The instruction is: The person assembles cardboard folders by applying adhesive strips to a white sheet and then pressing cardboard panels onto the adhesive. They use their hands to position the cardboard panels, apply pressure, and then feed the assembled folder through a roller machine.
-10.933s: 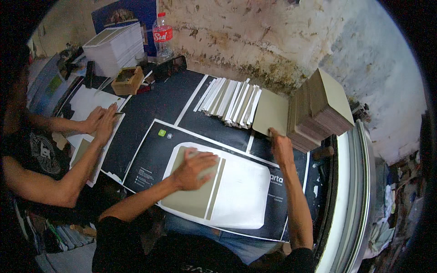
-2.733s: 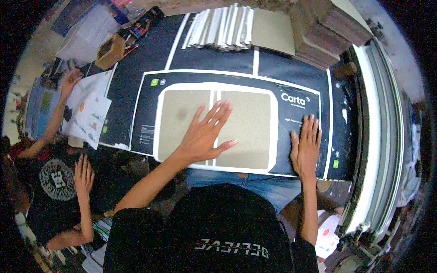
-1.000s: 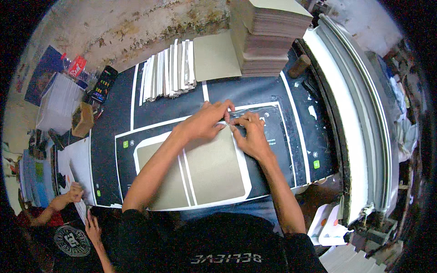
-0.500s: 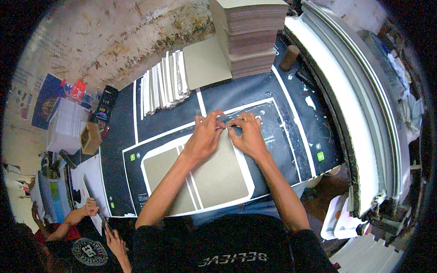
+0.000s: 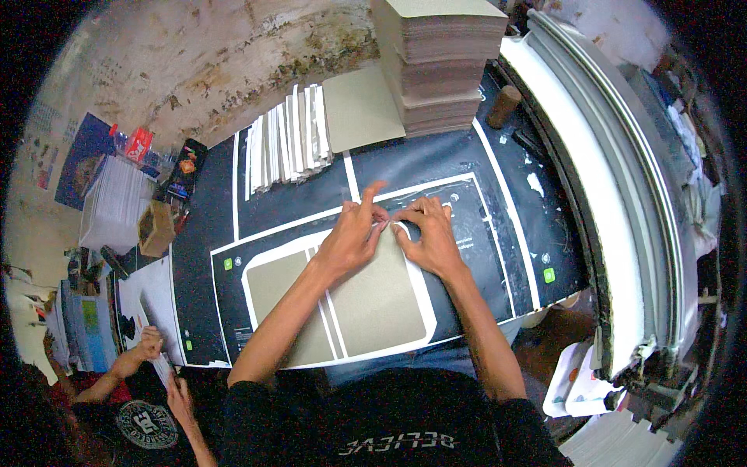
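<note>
Two grey-brown cardboard panels (image 5: 373, 300) lie side by side on a black printed cover sheet (image 5: 482, 233) with white borders, on the table in front of me. My left hand (image 5: 354, 233) and my right hand (image 5: 424, 233) meet at the upper right corner of the right panel. The fingertips of both hands pinch and press the white sheet edge over that corner. My left index finger sticks up. Neither hand holds a loose object.
A tall stack of grey boards (image 5: 440, 62) stands at the back, a single board (image 5: 362, 105) and a fanned row of white strips (image 5: 288, 140) beside it. A cork-like roller (image 5: 504, 105) lies right. Another person's hands (image 5: 156, 362) work with paper at the lower left.
Earlier my hands pressed flat on the panels. They have since come together at the upper right corner, and over the last half second they stay there, pinching the edge.
</note>
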The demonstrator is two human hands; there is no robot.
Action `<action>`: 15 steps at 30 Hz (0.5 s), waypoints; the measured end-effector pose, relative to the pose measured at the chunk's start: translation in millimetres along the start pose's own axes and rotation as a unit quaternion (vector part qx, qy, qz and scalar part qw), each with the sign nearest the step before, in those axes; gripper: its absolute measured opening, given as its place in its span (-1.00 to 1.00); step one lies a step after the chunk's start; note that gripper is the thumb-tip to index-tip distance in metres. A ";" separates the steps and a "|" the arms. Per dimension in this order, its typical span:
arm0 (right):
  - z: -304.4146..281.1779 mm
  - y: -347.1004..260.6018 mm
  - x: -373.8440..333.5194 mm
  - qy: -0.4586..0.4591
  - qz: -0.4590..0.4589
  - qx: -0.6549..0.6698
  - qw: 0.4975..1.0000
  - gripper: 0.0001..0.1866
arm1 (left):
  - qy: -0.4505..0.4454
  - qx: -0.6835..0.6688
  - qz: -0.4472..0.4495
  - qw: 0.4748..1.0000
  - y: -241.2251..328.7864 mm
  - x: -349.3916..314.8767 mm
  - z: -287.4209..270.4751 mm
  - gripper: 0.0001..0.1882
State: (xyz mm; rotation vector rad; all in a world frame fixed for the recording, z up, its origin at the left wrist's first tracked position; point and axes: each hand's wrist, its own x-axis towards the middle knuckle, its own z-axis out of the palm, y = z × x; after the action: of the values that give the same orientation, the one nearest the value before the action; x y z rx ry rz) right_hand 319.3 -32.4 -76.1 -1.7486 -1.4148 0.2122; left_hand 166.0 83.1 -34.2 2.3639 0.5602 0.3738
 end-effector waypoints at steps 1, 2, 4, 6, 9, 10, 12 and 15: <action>1.4 1.0 -0.2 -0.003 0.001 0.000 1.000 -0.79 | 0.001 0.001 -0.003 1.000 -0.8 -0.2 0.5 -0.25; 2.4 1.7 -0.6 -0.006 0.002 -0.001 1.000 -0.79 | 0.002 0.001 -0.006 1.000 -1.4 -0.4 1.6 -0.26; 4.2 3.3 -0.7 0.004 -0.001 -0.002 1.000 -0.79 | 0.008 0.002 -0.005 1.000 -3.3 -1.0 3.5 -0.26; 7.1 3.6 -0.3 0.012 -0.001 -0.001 1.000 -0.80 | 0.021 0.006 -0.001 1.000 -5.3 -2.9 4.1 -0.27; 10.7 4.5 1.0 0.024 0.007 0.001 1.000 -0.82 | 0.029 -0.025 -0.013 0.999 -7.7 -6.0 6.6 -0.30; 10.7 5.3 1.3 0.025 0.008 0.001 1.000 -0.82 | 0.028 -0.010 -0.006 1.000 -8.0 -6.7 7.1 -0.32; 10.8 5.6 1.6 0.023 0.012 -0.001 1.000 -0.83 | 0.025 0.020 0.007 0.999 -2.9 -8.2 4.8 -0.34; 11.6 5.6 1.6 0.016 0.016 -0.004 1.000 -0.83 | -0.017 0.073 0.020 0.997 -9.6 -15.8 3.1 -0.37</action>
State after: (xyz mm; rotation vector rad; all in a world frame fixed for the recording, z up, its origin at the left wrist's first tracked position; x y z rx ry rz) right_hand 316.8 -25.2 -86.6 -1.7744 -1.3681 0.1941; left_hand 150.8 80.3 -44.7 2.5199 0.5404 0.3198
